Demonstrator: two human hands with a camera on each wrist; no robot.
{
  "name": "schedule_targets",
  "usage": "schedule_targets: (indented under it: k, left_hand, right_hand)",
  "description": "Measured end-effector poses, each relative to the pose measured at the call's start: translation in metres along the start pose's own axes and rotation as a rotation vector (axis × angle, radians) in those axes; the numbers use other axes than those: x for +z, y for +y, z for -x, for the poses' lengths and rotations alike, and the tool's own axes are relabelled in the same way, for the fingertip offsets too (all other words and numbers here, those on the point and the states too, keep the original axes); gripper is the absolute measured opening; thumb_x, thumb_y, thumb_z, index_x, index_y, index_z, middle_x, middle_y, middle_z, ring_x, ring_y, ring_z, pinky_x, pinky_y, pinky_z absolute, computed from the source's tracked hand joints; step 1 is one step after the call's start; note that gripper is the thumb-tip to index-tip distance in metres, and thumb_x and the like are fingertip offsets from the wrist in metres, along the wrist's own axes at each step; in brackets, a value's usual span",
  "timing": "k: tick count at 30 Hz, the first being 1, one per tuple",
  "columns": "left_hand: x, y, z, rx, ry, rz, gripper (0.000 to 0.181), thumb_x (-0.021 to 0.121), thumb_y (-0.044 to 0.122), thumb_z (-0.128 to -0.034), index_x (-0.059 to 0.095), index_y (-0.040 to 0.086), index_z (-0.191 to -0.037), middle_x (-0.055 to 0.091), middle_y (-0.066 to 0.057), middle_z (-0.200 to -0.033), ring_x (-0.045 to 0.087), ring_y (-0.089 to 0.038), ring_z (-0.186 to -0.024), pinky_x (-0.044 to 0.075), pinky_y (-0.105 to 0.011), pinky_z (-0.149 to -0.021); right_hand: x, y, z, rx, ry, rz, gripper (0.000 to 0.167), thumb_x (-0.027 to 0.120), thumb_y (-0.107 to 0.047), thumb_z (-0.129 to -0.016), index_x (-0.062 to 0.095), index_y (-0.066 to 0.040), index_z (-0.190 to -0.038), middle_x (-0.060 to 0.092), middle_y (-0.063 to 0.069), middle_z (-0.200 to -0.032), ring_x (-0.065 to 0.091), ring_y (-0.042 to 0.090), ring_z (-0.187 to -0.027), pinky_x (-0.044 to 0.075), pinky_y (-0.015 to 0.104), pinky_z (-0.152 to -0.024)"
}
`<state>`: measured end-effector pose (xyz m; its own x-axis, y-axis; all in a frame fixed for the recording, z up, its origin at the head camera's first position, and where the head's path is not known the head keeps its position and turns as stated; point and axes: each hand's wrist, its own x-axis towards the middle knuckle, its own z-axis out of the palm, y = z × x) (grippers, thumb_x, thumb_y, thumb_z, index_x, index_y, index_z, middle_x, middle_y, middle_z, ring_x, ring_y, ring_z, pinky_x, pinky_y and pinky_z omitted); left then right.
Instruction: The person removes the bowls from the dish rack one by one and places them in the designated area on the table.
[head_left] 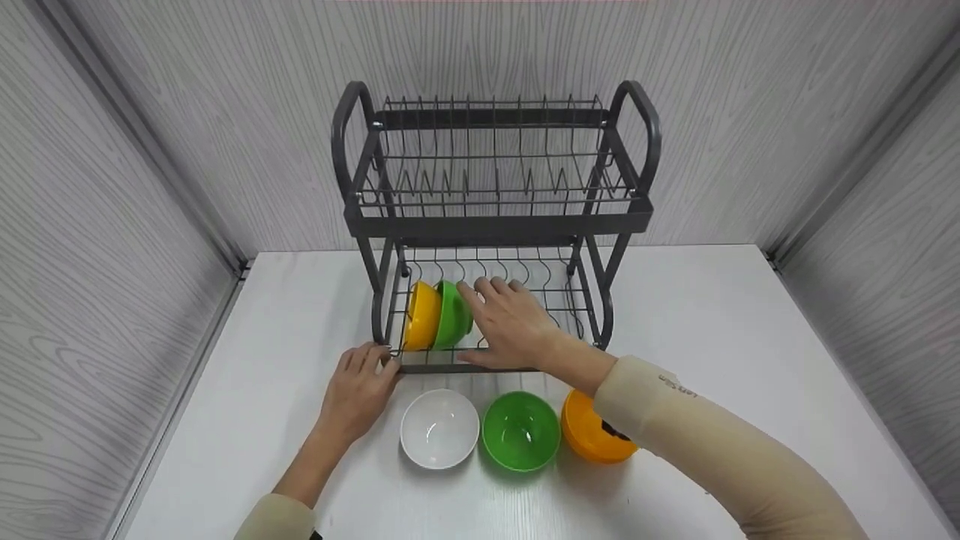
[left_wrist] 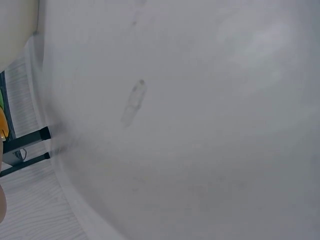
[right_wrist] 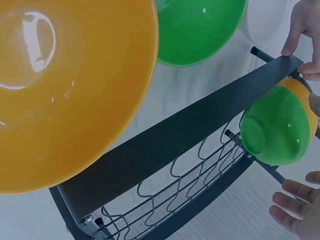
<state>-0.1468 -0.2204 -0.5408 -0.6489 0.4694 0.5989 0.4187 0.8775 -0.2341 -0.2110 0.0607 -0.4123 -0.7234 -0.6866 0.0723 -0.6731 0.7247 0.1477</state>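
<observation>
My left hand (head_left: 361,390) grips the front left corner of the dark dish rack (head_left: 499,225), thumb against the front rail in the right wrist view. My right hand (head_left: 514,322) reaches over the lower tier, fingers spread, beside a green bowl (head_left: 453,315); it holds nothing. That green bowl (right_wrist: 274,127) stands on its side against an orange bowl (head_left: 421,316) at the left end of the lower tier. On the table before the rack sit a white bowl (head_left: 439,429), a second green bowl (head_left: 521,431) and another orange bowl (head_left: 592,431), partly under my right forearm.
The rack's upper tier (head_left: 497,156) has wire dividers and a curved handle at each end. Grey wood-grain panels (head_left: 112,262) enclose the white table (head_left: 690,322) at the back and sides. The left wrist view shows mostly blank white table surface (left_wrist: 190,125).
</observation>
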Motion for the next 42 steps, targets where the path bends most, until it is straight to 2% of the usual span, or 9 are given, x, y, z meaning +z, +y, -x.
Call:
schedule_targets:
  k: [8,16,23,34,42]
  left_hand:
    - [0.0,0.002,0.0,-0.018,0.002,0.014,0.028,0.083,0.023,-0.089,0.066,0.01,-0.107,0.063,-0.011,-0.108,0.061,-0.03,-0.109,0.058,-0.043,-0.092]
    - [0.0,0.003,0.0,-0.018,0.005,0.018,0.027,0.082,0.023,-0.0895,0.067,0.009,-0.107,0.064,-0.012,-0.108,0.062,-0.032,-0.11,0.058,-0.043,-0.093]
    - [0.002,0.002,0.001,-0.022,0.03,0.034,0.028,0.084,0.022,-0.0871,0.068,0.008,-0.106,0.064,-0.012,-0.107,0.061,-0.031,-0.108,0.058,-0.044,-0.091]
    - [0.003,0.002,0.002,-0.024,0.021,0.024,0.029,0.083,0.023,-0.088,0.067,0.009,-0.106,0.063,-0.011,-0.107,0.06,-0.03,-0.111,0.057,-0.043,-0.093]
    - [0.003,0.002,0.001,-0.017,0.041,0.035,0.028,0.083,0.022,-0.088,0.068,0.008,-0.106,0.064,-0.012,-0.106,0.061,-0.032,-0.11,0.057,-0.044,-0.091]
  right_hand:
    - [0.018,0.003,-0.016,0.016,0.022,0.018,0.115,0.061,-0.083,-0.084,0.027,-0.008,-0.163,0.056,0.018,-0.149,0.06,0.036,-0.131,0.054,0.05,-0.109]
    - [0.033,-0.007,-0.028,0.053,0.031,0.003,0.122,0.06,-0.089,-0.079,0.023,-0.011,-0.165,0.055,0.016,-0.151,0.061,0.035,-0.133,0.056,0.049,-0.109]
    - [0.041,-0.015,-0.035,0.093,0.009,0.037,0.127,0.057,-0.093,-0.078,0.018,-0.011,-0.167,0.055,0.016,-0.151,0.06,0.034,-0.133,0.054,0.049,-0.111]
    - [0.05,-0.021,-0.041,0.137,0.023,0.035,0.129,0.059,-0.093,-0.076,0.017,-0.012,-0.167,0.057,0.014,-0.146,0.062,0.033,-0.128,0.057,0.047,-0.106]
    - [0.051,-0.023,-0.043,0.151,0.025,0.038,0.126,0.063,-0.09,-0.077,0.019,-0.011,-0.165,0.06,0.015,-0.142,0.064,0.033,-0.127,0.057,0.047,-0.107]
